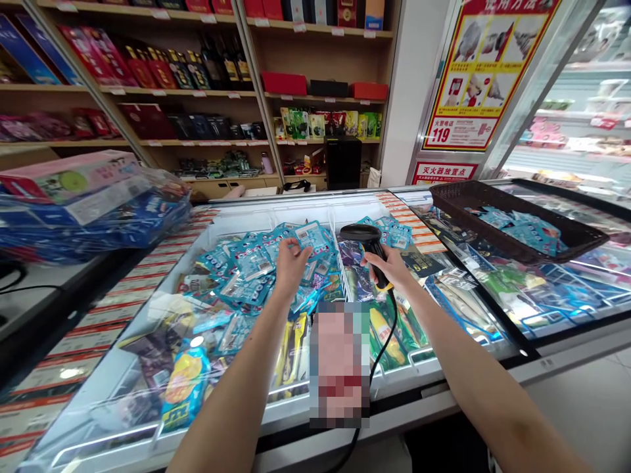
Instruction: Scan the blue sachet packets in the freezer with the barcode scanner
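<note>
Centrally, a shiny teal-blue flat plastic packet with a white barcode panel point(311, 236) sits at the front of a loose pile of matching teal packets point(254, 263), at the white-walled, glass-topped chest freezer point(256, 217); glare hides whether glass lies between the pile and the goods below. The left hand point(292, 263) has its thumb and bent fingers drawn nearly together, pinching the packet by its lower left edge; how firm that pinch is, I cannot tell. The right hand point(393, 268) is wrapped around the handle of a black pistol-shaped plastic scanner with a broad oval head point(359, 232), just right of the packet. From the handle's base a thin black cable point(393, 328) curves down over the freezer's near edge. Farther right, a dark brown woven-look basket point(451, 197) contains more teal packets. The packet looks light and thin, its film probably pliable and rather slippery, so it may bend or slide against its neighbours; a corner or sealed edge seems the best place to hold, leaving the panel uncovered and flat. The scanner looks rigid and top-heavy, best gripped around the handle, with its cable likely to tug a little.
</note>
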`<state>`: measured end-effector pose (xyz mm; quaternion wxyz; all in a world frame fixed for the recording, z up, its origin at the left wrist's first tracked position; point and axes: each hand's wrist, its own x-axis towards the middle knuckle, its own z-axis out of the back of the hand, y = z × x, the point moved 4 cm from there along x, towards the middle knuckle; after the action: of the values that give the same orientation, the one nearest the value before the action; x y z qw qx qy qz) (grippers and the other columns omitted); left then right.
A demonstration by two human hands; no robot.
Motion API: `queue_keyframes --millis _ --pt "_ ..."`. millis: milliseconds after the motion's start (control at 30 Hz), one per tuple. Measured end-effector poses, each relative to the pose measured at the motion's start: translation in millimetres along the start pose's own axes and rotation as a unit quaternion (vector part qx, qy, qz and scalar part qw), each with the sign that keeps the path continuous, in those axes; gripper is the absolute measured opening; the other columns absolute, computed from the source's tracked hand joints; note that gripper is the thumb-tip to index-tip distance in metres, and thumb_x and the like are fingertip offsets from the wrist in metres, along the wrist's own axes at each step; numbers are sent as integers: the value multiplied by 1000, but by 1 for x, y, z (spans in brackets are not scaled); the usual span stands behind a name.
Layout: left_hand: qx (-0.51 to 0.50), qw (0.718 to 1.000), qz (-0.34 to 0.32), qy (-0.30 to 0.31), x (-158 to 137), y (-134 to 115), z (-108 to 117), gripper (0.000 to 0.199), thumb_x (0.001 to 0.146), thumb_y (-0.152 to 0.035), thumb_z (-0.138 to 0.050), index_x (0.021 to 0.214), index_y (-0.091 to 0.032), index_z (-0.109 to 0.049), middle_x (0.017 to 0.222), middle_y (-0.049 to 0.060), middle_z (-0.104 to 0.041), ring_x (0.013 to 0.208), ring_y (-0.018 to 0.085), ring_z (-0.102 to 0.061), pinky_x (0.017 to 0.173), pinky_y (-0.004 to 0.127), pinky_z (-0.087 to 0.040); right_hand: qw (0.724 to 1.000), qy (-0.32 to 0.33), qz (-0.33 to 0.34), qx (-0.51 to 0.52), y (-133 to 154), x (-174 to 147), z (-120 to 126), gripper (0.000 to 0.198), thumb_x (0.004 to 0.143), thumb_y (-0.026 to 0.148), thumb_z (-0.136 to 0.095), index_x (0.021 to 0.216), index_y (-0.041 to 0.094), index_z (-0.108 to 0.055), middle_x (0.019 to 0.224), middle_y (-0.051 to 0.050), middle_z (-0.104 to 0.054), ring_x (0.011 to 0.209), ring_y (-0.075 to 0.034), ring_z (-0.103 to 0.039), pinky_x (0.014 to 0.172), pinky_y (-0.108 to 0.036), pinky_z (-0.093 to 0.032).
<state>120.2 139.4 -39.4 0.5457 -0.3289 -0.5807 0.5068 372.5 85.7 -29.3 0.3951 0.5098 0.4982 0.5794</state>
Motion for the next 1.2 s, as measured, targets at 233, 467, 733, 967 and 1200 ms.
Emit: queue_keyframes --millis 233,467,733,967,1200 --pt "-68 997 34 -26 -1 5 13 41 71 -35 -64 97 -25 -34 69 -8 -42 60 9 -50 60 26 -49 998 58 -7 -25 4 17 -31 38 74 55 -67 83 19 -56 78 -5 -70 40 -11 -53 37 -26 -43" --pt "-22 999 12 -27 -3 5 15 38 73 -35 -64 101 -23 -40 67 -7 -43 59 10 -51 56 23 -46 996 73 -2 -57 -4 15 -42 36 77 55 -65 81 20 -57 67 -3 -68 37 -11 -52 38 -26 -41" --pt "100 993 -54 -38 -10 0 8 27 80 -32 -59 100 -21 -45 77 -1 -59 62 12 -54 63 25 -42 998 56 -6 -21 13 -4 -43 37 75 55 -66 84 21 -58 73 -4 -68 41 -12 -52 39 -28 -42" --pt "128 989 -58 -48 -14 -4 5 27 82 -30 -56 104 -20 -44 84 2 -62 63 12 -55 64 26 -42 992 106 -1 -63 23 -10 -50 37 79 57 -62 83 20 -58 58 -1 -63 40 -13 -51 41 -27 -40" --pt "165 983 -62 -59 -19 -11 5 27 83 -29 -55 105 -19 -45 88 3 -62 67 14 -58 65 28 -43 992 118 8 -47 14 -8 -50 37 81 54 -62 88 18 -55 62 -2 -65 40 -13 -52 40 -27 -41"
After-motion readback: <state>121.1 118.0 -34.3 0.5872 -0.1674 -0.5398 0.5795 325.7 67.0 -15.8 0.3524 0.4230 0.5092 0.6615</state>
